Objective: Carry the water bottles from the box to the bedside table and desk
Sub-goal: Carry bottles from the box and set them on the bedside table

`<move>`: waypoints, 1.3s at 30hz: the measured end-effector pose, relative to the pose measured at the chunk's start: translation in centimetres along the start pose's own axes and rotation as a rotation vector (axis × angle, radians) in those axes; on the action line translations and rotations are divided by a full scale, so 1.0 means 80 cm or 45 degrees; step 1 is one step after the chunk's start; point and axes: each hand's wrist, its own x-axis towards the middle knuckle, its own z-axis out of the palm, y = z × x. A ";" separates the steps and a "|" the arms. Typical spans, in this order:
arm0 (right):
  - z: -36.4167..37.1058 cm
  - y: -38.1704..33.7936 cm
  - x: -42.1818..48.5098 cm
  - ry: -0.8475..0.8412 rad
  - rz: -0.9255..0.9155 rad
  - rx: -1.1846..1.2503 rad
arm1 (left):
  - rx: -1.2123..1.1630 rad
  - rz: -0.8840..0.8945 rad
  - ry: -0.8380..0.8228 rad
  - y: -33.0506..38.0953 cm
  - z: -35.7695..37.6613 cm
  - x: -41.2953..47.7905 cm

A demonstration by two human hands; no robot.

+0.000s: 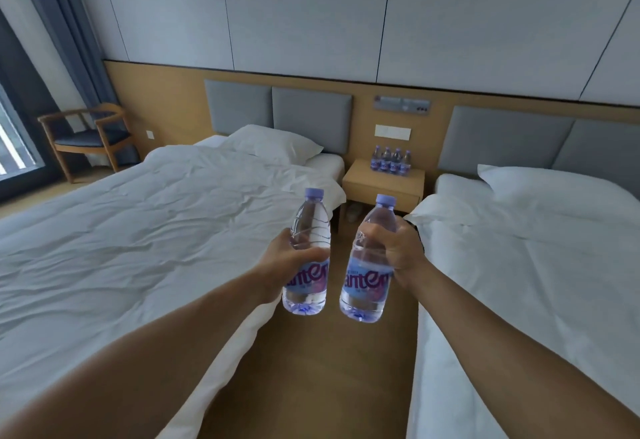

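Two water bottles held upright, one gripped per hand.
Left hand point(277, 258) clasps left bottle point(308, 255); right hand point(398, 248) clasps right bottle point(370, 262); four bottles point(391, 160) stand on bedside table point(381, 185).

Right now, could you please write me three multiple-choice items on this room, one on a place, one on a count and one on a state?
1. Where does the bedside table stand?
A) between the two beds
B) beside the chair
C) under the window

2. How many bottles stand on it?
A) two
B) four
C) six

3. What do the left hand and right hand hold?
A) nothing
B) one bottle together
C) one bottle each

Key: 1A, it fills the gap between the left bed and right bed; 2B, four stand in a row; 3C, each hand grips its own, the left bottle and the right bottle.
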 end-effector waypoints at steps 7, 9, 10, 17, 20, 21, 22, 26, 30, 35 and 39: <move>-0.025 0.009 0.144 0.012 0.009 -0.020 | 0.009 -0.016 -0.028 0.009 0.021 0.157; -0.027 0.016 0.187 0.019 0.009 -0.038 | 0.000 -0.011 -0.063 0.009 0.024 0.207; -0.028 0.019 0.210 0.030 0.011 -0.047 | -0.010 -0.005 -0.080 0.008 0.025 0.233; -0.034 0.026 0.376 0.194 0.053 -0.033 | -0.028 0.019 -0.275 0.026 0.029 0.430; -0.040 0.024 0.438 0.249 0.052 -0.040 | 0.008 0.064 -0.376 0.043 0.037 0.501; -0.044 0.026 0.458 0.263 0.049 -0.017 | 0.019 0.081 -0.405 0.048 0.041 0.522; -0.049 0.028 0.476 0.281 0.049 -0.001 | 0.024 0.090 -0.432 0.052 0.046 0.544; -0.081 0.041 0.556 0.316 0.107 -0.056 | 0.014 0.054 -0.502 0.056 0.074 0.632; -0.124 0.062 0.648 0.372 0.167 -0.080 | 0.066 0.027 -0.536 0.054 0.116 0.732; -0.180 0.072 0.768 0.374 0.163 -0.077 | 0.045 -0.068 -0.466 0.059 0.165 0.851; -0.215 0.064 0.852 0.363 0.144 -0.105 | 0.050 -0.054 -0.430 0.077 0.199 0.930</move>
